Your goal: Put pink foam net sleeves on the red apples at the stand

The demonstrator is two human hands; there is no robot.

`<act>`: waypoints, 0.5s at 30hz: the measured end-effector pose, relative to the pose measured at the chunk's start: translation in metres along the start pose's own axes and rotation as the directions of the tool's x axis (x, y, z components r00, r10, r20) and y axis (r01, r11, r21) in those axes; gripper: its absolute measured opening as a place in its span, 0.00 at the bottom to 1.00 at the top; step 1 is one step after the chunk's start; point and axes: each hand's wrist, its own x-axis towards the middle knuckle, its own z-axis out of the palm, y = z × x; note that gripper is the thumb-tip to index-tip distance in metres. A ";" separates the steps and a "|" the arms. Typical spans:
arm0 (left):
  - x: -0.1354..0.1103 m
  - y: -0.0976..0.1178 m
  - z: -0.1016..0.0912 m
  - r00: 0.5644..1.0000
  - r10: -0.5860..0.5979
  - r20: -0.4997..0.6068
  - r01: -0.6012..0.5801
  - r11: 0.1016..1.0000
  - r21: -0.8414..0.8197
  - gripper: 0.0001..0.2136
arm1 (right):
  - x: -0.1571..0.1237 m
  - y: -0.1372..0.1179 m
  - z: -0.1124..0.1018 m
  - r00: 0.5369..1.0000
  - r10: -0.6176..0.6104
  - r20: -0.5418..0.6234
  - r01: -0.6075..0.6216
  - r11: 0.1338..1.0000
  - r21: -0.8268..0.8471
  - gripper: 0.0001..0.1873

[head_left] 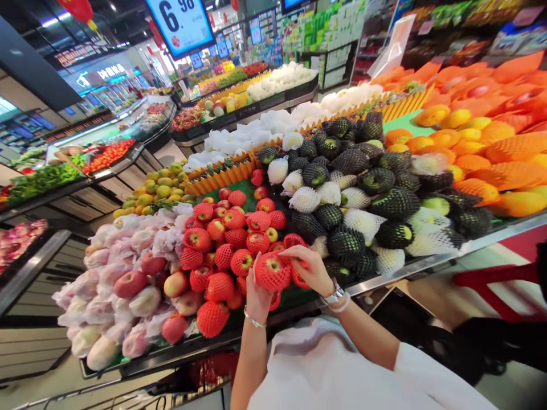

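Note:
A red apple in a red foam net [272, 272] is held up over the front of the fruit display, stem end facing up. My left hand [258, 296] cups it from the left and below, fingers closed round its side. From the right, my right hand [311, 266] reaches over, and its bent fingers grip the upper right edge of the net. Just behind and to the left lies a heap of red apples [222, 256], many in the same red nets. Another netted apple, partly hidden, sits under my right fingers.
Paper-wrapped pale apples [115, 285] fill the left of the display. Melon-like green fruits in black and white nets [359, 205] lie to the right, orange fruits [470, 154] beyond. A metal edge [427, 259] runs along the front. A price screen [179, 25] hangs above.

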 end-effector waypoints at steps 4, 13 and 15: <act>0.002 -0.004 -0.004 0.998 0.050 0.025 -0.048 0.997 -0.064 0.32 | 0.002 -0.006 -0.003 0.989 -0.079 0.127 0.095 0.988 -0.125 0.12; -0.006 0.006 0.013 0.992 -0.016 -0.125 -0.010 0.980 -0.200 0.19 | -0.009 -0.011 0.010 0.943 -0.203 0.263 0.246 0.958 -0.144 0.10; -0.007 0.007 0.013 0.993 -0.012 -0.117 -0.015 0.975 -0.221 0.21 | -0.012 -0.009 0.017 0.927 -0.245 0.285 0.299 0.940 -0.164 0.12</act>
